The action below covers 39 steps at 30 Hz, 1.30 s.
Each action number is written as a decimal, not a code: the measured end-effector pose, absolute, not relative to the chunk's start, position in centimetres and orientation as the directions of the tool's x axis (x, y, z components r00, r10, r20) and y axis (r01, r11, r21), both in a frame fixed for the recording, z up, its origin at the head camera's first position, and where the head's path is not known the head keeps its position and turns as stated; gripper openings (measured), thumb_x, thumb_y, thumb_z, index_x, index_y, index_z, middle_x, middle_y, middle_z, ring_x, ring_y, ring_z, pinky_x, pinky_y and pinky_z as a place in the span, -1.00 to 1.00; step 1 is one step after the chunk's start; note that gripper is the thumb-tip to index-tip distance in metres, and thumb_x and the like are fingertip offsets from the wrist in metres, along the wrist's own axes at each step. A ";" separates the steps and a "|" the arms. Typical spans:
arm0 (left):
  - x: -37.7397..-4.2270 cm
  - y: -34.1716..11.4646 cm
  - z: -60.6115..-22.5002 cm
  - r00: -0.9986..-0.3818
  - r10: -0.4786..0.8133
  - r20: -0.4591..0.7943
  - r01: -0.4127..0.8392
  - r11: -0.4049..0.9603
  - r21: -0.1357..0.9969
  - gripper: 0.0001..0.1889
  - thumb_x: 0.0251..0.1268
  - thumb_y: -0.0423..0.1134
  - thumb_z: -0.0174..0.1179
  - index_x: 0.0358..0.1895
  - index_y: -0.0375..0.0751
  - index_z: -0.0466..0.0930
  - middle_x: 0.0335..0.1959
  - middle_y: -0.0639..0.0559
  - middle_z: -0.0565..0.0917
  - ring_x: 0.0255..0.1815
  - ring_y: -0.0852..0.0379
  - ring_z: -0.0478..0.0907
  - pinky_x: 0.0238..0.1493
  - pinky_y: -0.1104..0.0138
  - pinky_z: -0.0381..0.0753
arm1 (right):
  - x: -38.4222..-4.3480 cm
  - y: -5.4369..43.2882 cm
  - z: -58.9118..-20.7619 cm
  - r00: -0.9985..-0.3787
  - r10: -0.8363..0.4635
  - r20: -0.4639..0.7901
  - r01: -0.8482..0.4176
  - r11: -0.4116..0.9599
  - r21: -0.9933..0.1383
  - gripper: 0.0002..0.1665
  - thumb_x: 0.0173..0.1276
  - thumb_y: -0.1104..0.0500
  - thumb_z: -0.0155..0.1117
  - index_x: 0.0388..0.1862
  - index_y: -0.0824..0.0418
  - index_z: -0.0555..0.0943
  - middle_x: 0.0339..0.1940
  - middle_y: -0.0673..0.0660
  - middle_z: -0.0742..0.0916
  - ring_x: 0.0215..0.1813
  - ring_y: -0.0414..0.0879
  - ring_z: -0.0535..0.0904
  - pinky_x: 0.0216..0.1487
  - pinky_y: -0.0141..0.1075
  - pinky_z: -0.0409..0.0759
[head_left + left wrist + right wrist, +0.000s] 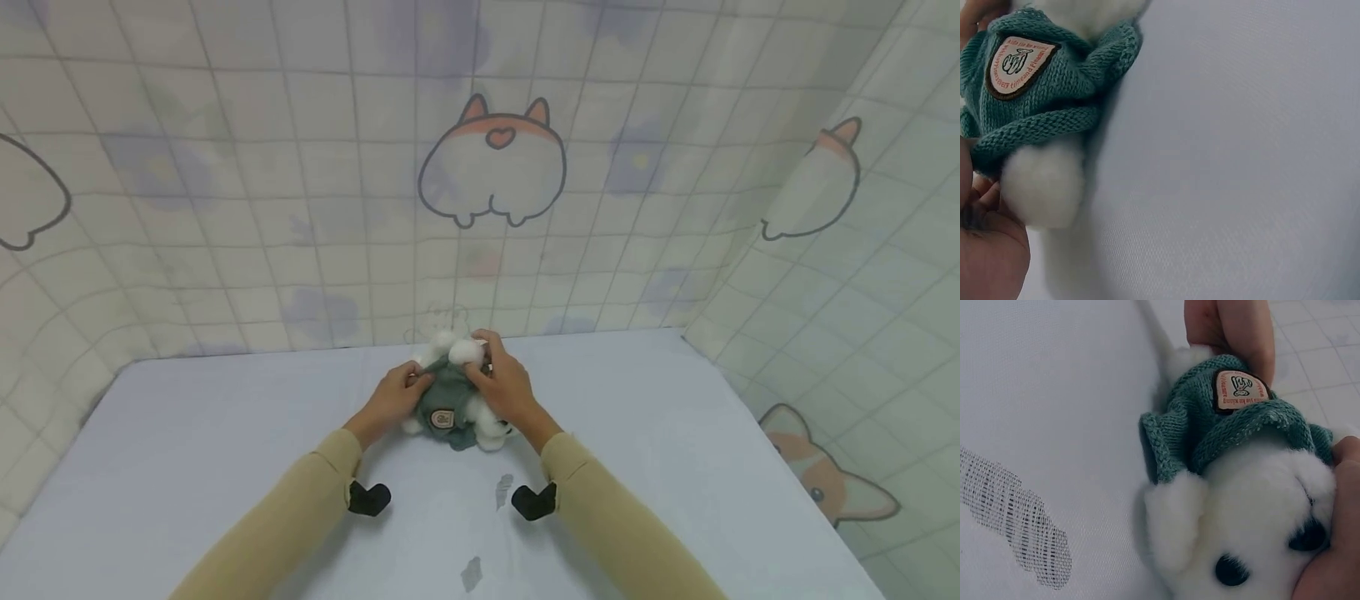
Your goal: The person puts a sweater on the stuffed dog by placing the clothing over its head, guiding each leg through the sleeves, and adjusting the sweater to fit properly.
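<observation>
A white plush toy animal (491, 433) in a green knitted sweater (450, 387) lies near the far edge of the table, its head toward my right. On the sweater is a shield-shaped patch (1020, 67) with a dark rim. My left hand (393, 394) pinches the sweater by its hem, close to a white leg (1044, 184). At the toy's other end my right hand (507, 383) grips it beside the head, thumb and fingers around the white plush. Two dark eyes (1232, 570) show in the right wrist view. The left hand's fingertips are partly hidden behind the toy.
A white cloth covers the table (225, 450), with grey worn patches (504, 492) nearer me. Grid-patterned curtains (300, 167) with cartoon corgis stand behind and at both sides. Black wrist straps (534, 502) stick out below both tan sleeves (615, 525).
</observation>
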<state>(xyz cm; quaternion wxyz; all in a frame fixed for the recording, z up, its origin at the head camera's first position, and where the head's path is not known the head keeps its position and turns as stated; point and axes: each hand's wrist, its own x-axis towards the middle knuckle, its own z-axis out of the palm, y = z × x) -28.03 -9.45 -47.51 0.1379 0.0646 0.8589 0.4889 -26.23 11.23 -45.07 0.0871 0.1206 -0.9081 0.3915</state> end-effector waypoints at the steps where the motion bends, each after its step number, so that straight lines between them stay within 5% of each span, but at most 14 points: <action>1: -28.0 -9.5 -47.6 -0.954 0.243 -0.176 -0.026 0.518 0.855 -0.71 0.49 0.02 -0.03 -0.25 -0.14 0.42 -0.57 0.11 0.36 -0.45 0.14 0.34 -0.39 0.34 0.34 | -26.2 11.1 -45.2 -0.953 -0.161 0.257 -0.298 0.658 -0.691 -0.51 0.45 -0.03 0.05 0.30 0.05 0.33 -0.11 0.07 0.71 -0.16 -0.11 0.63 -0.15 -0.21 0.58; 13: -28.8 -9.9 -47.2 -0.952 0.252 -0.176 -0.024 0.512 0.859 -0.65 0.53 0.05 -0.14 -0.23 -0.15 0.43 -0.42 0.04 0.43 -0.35 0.11 0.38 -0.33 0.32 0.39 | -26.7 11.1 -44.7 -0.955 -0.181 0.234 -0.295 0.645 -0.705 -0.32 0.14 -0.20 0.43 0.20 -0.02 0.49 0.18 -0.03 0.58 0.12 -0.12 0.54 -0.03 -0.22 0.60; 23: -28.8 -9.6 -47.2 -0.955 0.232 -0.187 -0.042 0.515 0.856 -0.68 0.50 0.02 -0.11 -0.22 -0.16 0.47 -0.33 0.01 0.51 -0.27 0.09 0.43 -0.26 0.32 0.43 | -26.5 11.0 -44.3 -0.953 -0.224 0.204 -0.303 0.722 -0.622 -0.42 0.25 -0.23 0.30 0.20 -0.04 0.58 0.30 0.00 0.52 0.36 -0.03 0.42 0.28 0.01 0.47; 29: -28.6 -9.4 -47.2 -0.954 0.224 -0.201 -0.063 0.504 0.861 -0.71 0.49 -0.10 -0.11 -0.09 -0.21 0.51 -0.17 -0.04 0.58 -0.17 0.08 0.45 -0.15 0.31 0.43 | -26.5 10.7 -44.4 -0.955 -0.229 0.187 -0.295 0.757 -0.583 -0.48 0.26 -0.20 0.31 0.16 -0.06 0.59 0.31 0.00 0.52 0.36 -0.01 0.42 0.23 0.03 0.50; 35: -28.5 -9.2 -47.0 -0.955 0.216 -0.204 -0.062 0.527 0.847 -0.71 0.49 -0.07 -0.11 -0.15 -0.21 0.49 -0.25 -0.03 0.57 -0.23 0.09 0.44 -0.22 0.33 0.43 | -26.4 10.6 -44.5 -0.959 -0.212 0.186 -0.281 0.776 -0.565 -0.55 0.27 -0.13 0.33 0.12 -0.06 0.59 0.29 -0.01 0.53 0.34 -0.01 0.44 0.14 0.04 0.54; 39: -28.1 -9.6 -46.4 -0.959 0.215 -0.183 -0.040 0.539 0.842 -0.66 0.48 -0.01 -0.09 -0.07 -0.19 0.54 -0.08 -0.09 0.63 -0.08 0.02 0.51 -0.03 0.22 0.51 | -26.4 10.4 -44.1 -0.962 -0.207 0.178 -0.271 0.803 -0.530 -0.50 0.25 -0.24 0.31 0.11 -0.10 0.58 0.28 -0.03 0.53 0.31 -0.05 0.46 0.10 0.02 0.56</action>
